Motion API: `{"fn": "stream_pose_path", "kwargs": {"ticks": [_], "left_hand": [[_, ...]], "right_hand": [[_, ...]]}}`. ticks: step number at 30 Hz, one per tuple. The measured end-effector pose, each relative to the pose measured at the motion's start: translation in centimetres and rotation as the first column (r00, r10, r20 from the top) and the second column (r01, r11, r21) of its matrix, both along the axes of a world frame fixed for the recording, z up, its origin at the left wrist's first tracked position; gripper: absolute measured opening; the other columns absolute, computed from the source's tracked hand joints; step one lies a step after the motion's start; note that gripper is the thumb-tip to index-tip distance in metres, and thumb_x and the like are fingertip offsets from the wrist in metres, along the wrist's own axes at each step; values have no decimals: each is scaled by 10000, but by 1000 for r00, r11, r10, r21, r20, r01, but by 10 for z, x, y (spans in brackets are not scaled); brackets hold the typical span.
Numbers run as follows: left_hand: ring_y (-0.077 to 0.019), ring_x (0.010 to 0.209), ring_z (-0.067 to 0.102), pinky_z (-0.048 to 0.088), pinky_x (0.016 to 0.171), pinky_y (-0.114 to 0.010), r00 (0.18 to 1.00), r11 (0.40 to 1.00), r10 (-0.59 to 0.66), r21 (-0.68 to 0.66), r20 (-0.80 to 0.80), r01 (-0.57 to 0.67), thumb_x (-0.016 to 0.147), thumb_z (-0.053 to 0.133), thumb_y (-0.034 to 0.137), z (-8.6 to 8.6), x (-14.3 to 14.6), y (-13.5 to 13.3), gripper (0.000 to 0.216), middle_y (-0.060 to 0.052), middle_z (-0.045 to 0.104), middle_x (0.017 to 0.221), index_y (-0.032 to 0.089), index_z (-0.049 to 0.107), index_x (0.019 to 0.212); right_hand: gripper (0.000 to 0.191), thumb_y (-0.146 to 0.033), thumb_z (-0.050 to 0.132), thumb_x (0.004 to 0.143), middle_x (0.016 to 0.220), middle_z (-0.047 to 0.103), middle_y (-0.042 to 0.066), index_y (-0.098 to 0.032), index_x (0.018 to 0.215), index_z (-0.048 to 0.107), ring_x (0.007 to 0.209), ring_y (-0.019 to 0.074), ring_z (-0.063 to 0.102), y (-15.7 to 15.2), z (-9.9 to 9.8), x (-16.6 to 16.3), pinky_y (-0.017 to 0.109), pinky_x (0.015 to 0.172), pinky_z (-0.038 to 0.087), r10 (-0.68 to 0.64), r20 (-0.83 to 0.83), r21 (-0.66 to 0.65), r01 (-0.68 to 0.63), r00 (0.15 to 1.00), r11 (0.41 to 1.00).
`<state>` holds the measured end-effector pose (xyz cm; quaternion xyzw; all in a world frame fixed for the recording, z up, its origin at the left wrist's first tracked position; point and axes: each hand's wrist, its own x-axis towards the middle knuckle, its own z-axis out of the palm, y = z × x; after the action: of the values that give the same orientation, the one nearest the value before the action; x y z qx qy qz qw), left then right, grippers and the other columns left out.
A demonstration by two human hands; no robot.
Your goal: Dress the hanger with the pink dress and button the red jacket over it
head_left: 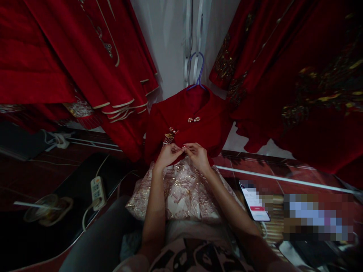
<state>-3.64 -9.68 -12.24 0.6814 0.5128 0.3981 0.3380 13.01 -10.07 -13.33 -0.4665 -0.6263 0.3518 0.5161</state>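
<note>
A little beaded piece (184, 147) is right in front of me, low on the front of a red top (211, 132), near its bottom edge. The fingers of my left hand (168, 154) and of my right hand (197, 155) meet there, with the tips pinched on it from both sides. My fingers hide part of it, so I can't tell its whole shape.

Higher on the red top, a pearly flower clasp (194, 119) sits under the neck. A gold fringe (169, 138) hangs just above my left hand. The top is on a purple hanger (202, 71).

Shiny pink and gold cloth (187, 192) is spread over my lap, under my arms.

On my left is a black seat (68, 177). A white power strip (98, 193) lies along its right edge, and a clear cup (39, 212) with a straw is farther left.

On my right, a phone (253, 200) with its screen lit lies at the left edge of some bamboo slats (273, 234). What is past it is too blurry to tell.

More red clothes (85, 56) hang on both sides, by a pale wall (161, 37).
</note>
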Motion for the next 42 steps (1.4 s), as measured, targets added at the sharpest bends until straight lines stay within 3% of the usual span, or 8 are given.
{"fn": "stream_pose_path", "kwargs": {"ticks": [13, 23, 30, 34, 42], "left_hand": [[-143, 663, 644, 498, 629, -240, 998, 998, 26, 54, -53, -23, 744, 640, 349, 5, 3, -2, 205, -57, 700, 739, 144, 632, 750], [-117, 635, 618, 475, 602, -207, 997, 996, -7, 90, -79, 15, 751, 623, 291, 8, 7, -3, 149, -15, 683, 728, 151, 634, 798], [-106, 632, 579, 445, 608, -205, 985, 986, -37, 157, -167, 64, 786, 577, 271, 9, 7, -5, 125, -4, 644, 720, 159, 629, 808], [-109, 633, 568, 433, 609, -209, 986, 984, -56, 157, -158, 81, 765, 585, 228, 9, 8, -5, 91, 0, 637, 713, 159, 634, 797], [-99, 635, 517, 389, 609, -212, 976, 963, -85, 234, -200, 132, 777, 572, 186, 5, 13, -1, 89, 9, 572, 709, 159, 650, 812]], "right_hand": [[305, -379, 728, 701, 940, 733, 86, -165, 918, 715, 786, 181, 702, 7, -1, 3, 276, 723, 561, 85, -169, -129, -107, 982, 986], [353, -406, 751, 677, 900, 740, 94, -157, 924, 713, 781, 200, 710, 5, 1, 4, 282, 708, 566, 35, -118, -164, -54, 992, 985], [316, -332, 729, 699, 920, 737, 90, -157, 961, 712, 777, 189, 707, 14, -1, 8, 288, 717, 567, 105, -68, -122, -112, 992, 986], [295, -275, 719, 668, 902, 739, 79, -153, 937, 718, 764, 179, 698, 22, -1, 9, 284, 720, 561, 143, -78, -178, -155, 987, 972], [241, -191, 636, 663, 920, 718, 63, -155, 891, 706, 767, 164, 666, 22, -6, -7, 293, 748, 543, -47, -12, -143, 45, 999, 989]]}}
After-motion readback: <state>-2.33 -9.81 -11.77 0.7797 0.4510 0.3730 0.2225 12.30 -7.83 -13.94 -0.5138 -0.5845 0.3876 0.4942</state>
